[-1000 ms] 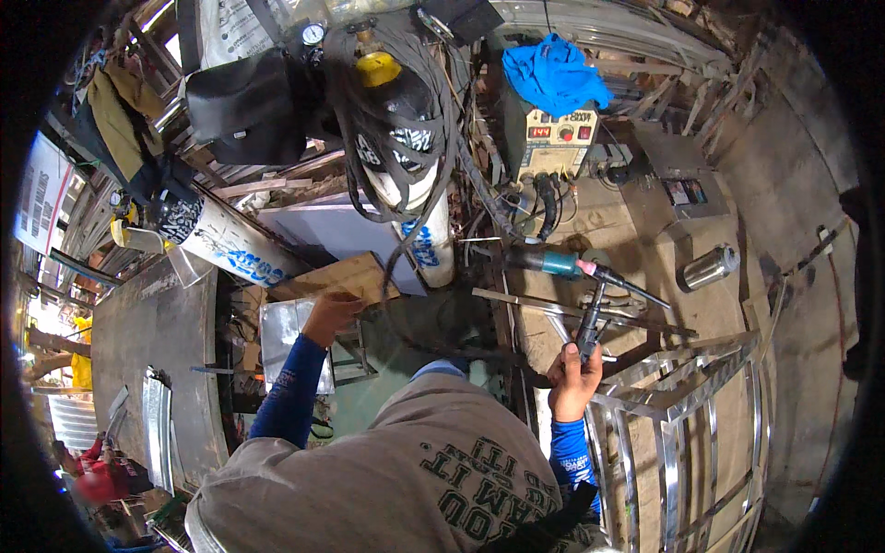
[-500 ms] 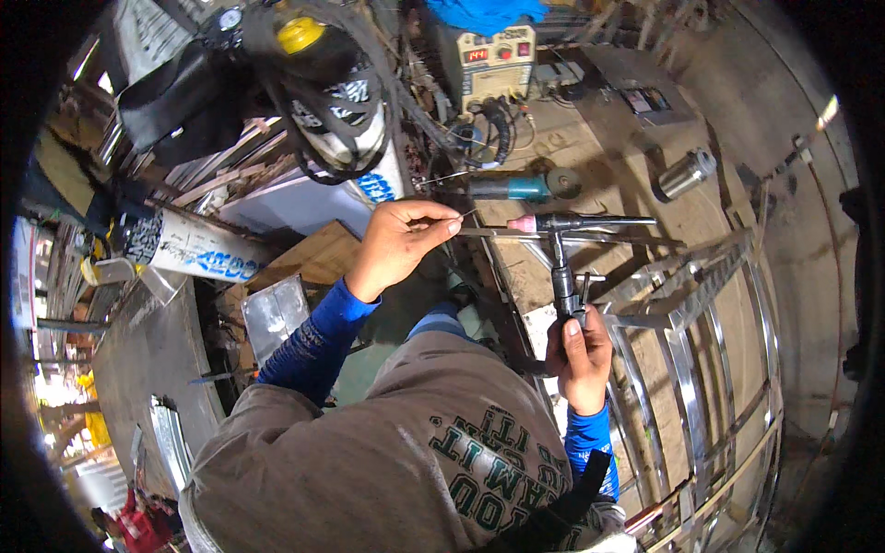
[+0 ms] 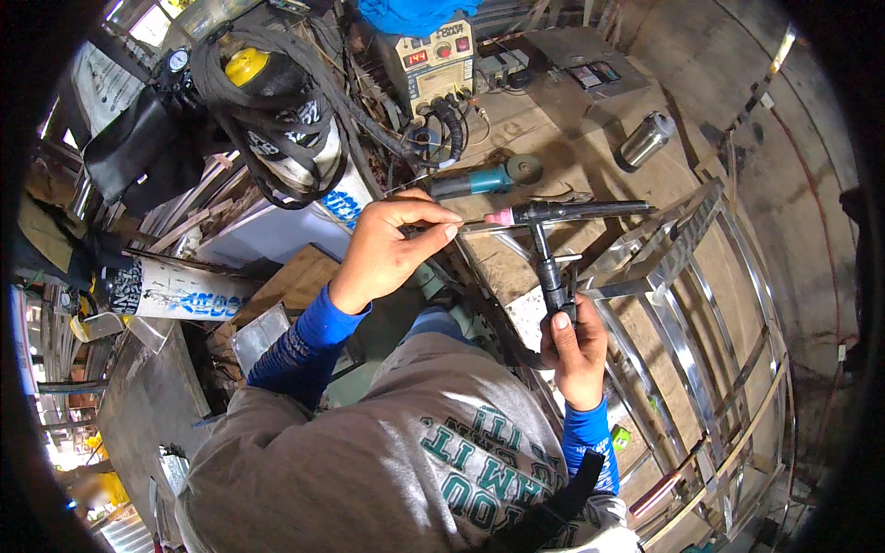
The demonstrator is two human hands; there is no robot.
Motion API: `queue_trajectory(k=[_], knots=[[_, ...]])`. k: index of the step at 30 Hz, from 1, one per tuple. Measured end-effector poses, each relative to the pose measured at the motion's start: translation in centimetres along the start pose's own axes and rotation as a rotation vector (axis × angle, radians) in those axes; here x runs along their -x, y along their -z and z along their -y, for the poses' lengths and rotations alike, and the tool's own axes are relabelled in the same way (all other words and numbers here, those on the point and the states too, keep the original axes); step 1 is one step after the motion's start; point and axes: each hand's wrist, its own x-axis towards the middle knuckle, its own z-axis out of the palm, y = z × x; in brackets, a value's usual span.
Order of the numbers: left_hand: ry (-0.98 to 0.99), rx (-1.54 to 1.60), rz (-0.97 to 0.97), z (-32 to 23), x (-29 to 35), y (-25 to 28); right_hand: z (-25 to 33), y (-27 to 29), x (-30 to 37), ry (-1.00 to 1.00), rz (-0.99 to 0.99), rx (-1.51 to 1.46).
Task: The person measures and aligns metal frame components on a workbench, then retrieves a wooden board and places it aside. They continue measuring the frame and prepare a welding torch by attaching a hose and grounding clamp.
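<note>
My right hand [image 3: 579, 355] is wrapped round the black handle of a TIG welding torch [image 3: 546, 253]. The torch's head lies roughly level, with its long back cap to the right and its pink nozzle [image 3: 500, 217] facing left. Thumb and fingertips of my left hand [image 3: 378, 249] pinch a thin tungsten electrode [image 3: 474, 222], which lines up with the nozzle's mouth. Whether its end sits inside the nozzle is too small to tell. Just beyond the torch, a teal angle grinder [image 3: 479, 182] lies on the worktable [image 3: 553, 152].
A welding machine [image 3: 430, 60] with cables stands at the back of the table, a steel tumbler [image 3: 645, 140] to its right. A shiny metal frame [image 3: 678, 346] fills the right side. Hoses drape over a gas cylinder [image 3: 318, 170] at the far left; another cylinder [image 3: 175, 290] lies nearer.
The electrode in my left fingers, earlier tilted up and apart from the nozzle, now points at its mouth. The torch and left hand have come closer together. The whole view has shifted.
</note>
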Motion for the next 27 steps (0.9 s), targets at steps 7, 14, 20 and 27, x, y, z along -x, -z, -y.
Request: queue_trajectory(k=[7,14,20,27], knots=[[-0.020,0.024,0.000,0.5,-0.2,-0.8,0.1,-1.0,0.2,-0.050,0.002,0.042],[-0.062,-0.065,0.048,0.7,-1.5,-1.0,0.1,0.1,0.0,-0.031,0.001,0.098],[-0.074,-0.090,0.093,0.5,-3.1,-1.8,1.8,0.6,0.1,-0.076,0.005,0.106],[-0.179,-0.018,0.294,-0.2,-7.7,-5.5,2.3,1.8,2.3,-0.051,-0.184,0.040]])
